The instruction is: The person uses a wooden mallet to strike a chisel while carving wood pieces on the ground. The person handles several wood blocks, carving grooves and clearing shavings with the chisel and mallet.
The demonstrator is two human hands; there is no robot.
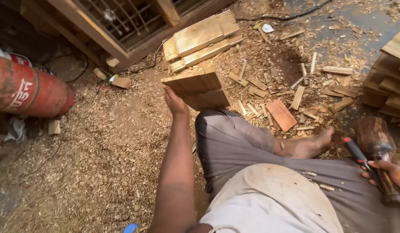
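Sawdust floor (92,164); left hand (174,102) one plank (197,88).

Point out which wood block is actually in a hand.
The block gripped by the left hand, lifted off the floor. The stacked blocks behind lie untouched on sawdust.

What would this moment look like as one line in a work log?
left hand: grips wooden board | right hand: holds wooden mallet and red-handled chisel | seated on sawdust floor
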